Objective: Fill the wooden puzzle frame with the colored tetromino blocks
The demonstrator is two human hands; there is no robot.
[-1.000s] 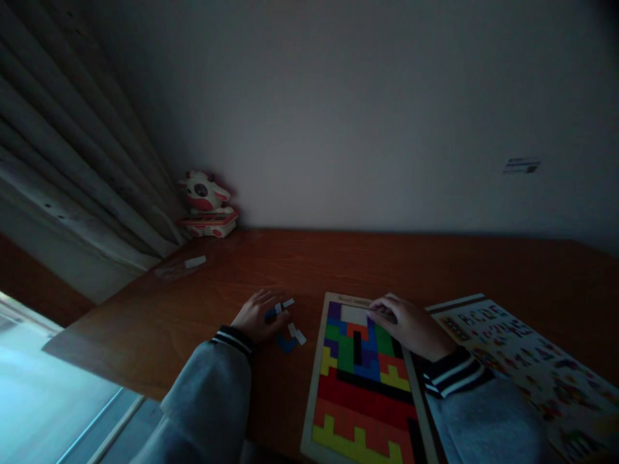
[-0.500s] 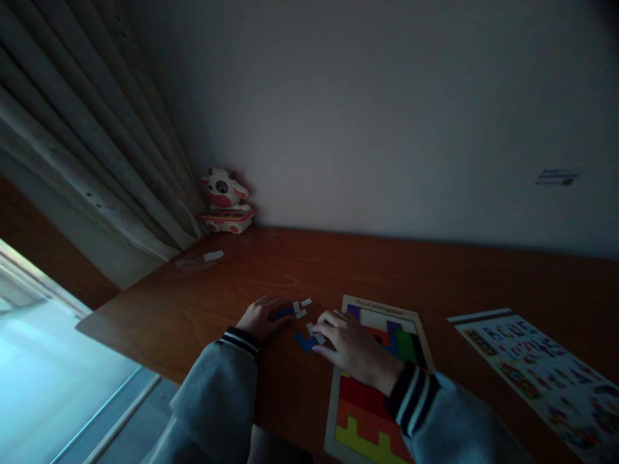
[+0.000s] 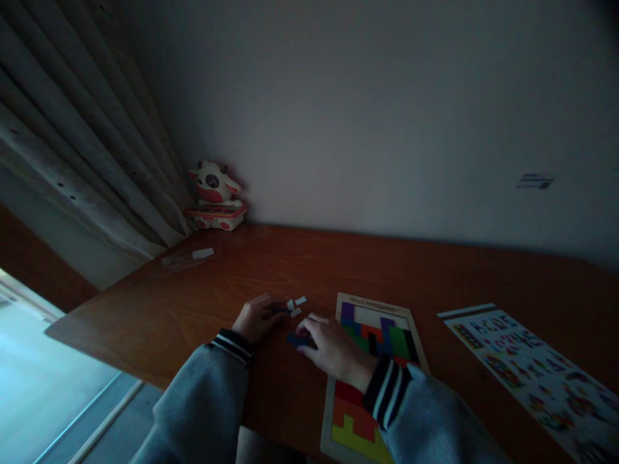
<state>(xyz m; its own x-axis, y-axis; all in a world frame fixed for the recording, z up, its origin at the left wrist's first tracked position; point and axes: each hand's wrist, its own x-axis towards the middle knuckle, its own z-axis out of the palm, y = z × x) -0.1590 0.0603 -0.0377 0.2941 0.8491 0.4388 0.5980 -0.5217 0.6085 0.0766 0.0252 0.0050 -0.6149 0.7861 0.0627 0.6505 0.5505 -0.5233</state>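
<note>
Head view: at 6 o'clock, the right hand curls thumb and fingers, slightly parted, around a flat blue puzzle piece; whether held, I cannot tell. The left hand, grip unclear, rests at 7. A multicoloured wood-framed puzzle board lies at 5.

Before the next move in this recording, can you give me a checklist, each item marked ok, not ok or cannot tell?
1. Right hand at blue piece: ok.
2. Grip firm on that piece: cannot tell, fingers partly hide it.
3. Left hand apart from board: ok.
4. Whole board in view: not ok, the right hand and sleeve cover part.
5. Sheet apart from board: ok.
</note>
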